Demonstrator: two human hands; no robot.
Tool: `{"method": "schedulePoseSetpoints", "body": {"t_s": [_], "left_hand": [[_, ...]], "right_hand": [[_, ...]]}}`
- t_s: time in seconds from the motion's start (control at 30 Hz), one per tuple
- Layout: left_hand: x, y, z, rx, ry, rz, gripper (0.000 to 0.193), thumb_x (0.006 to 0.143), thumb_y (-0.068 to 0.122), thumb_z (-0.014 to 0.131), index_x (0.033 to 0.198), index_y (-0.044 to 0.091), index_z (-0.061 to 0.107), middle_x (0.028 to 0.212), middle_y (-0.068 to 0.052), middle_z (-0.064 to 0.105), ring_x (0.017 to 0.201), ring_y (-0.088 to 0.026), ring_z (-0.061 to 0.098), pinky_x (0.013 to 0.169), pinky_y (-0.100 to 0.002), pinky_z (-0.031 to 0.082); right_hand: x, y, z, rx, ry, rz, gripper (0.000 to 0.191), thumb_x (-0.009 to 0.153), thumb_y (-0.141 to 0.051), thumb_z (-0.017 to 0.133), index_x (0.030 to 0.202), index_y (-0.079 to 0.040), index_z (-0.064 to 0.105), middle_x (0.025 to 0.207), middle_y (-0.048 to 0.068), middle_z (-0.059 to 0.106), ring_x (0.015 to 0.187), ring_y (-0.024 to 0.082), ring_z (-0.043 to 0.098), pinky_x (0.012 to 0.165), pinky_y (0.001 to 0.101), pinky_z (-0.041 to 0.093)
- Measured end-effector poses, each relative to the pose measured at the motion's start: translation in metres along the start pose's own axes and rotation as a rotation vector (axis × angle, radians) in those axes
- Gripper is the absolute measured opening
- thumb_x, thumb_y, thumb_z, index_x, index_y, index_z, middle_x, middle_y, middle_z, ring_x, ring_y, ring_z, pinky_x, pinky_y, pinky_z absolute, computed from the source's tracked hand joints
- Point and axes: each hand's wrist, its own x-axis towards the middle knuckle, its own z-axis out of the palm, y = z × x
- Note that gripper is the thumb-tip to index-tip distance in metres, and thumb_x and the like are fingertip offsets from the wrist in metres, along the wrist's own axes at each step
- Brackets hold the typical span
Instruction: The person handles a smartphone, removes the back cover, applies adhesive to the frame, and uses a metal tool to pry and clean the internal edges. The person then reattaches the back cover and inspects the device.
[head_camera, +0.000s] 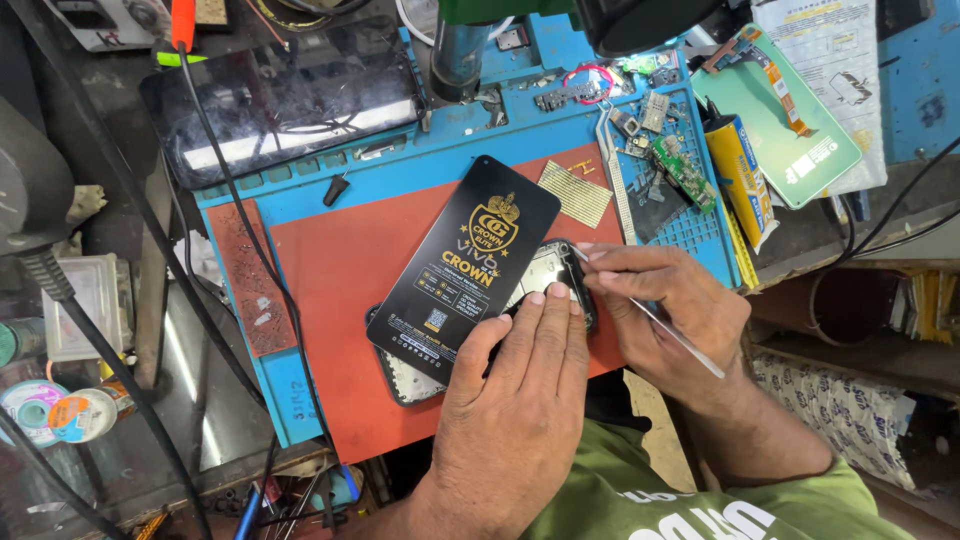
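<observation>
Near the front edge of the table (300, 400), on the red mat (340, 270), I see the opened phone (545, 275) lying half hidden under a black printed card (465, 265). My left hand (520, 385) presses flat and open-fingered on the phone's lower end, gripping nothing. My right hand (665, 305) is pinched around thin metal tweezers (650, 315), their tip at the phone's right edge. Toward the back right corner lie a green circuit board (685, 170) and a yellow tube (742, 175). A dark tablet (280, 100) rests at the back left.
</observation>
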Motion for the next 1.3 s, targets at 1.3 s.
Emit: {"method": "schedulePoseSetpoints", "body": {"t_s": [1.3], "left_hand": [[0.003,0.001,-0.003,-0.007,0.007,-0.007,0.042,0.094,0.02,0.053,0.13,0.003,0.066,0.137,-0.009,0.067,0.129,-0.015,0.059,0.112,-0.04,0.028]], "right_hand": [[-0.013,0.021,0.005,0.787,0.239,0.498,0.012,0.097,0.009,0.071,0.102,0.004,0.061,0.103,0.02,0.074,0.097,0.024,0.077,0.089,0.0356,0.066]]}}
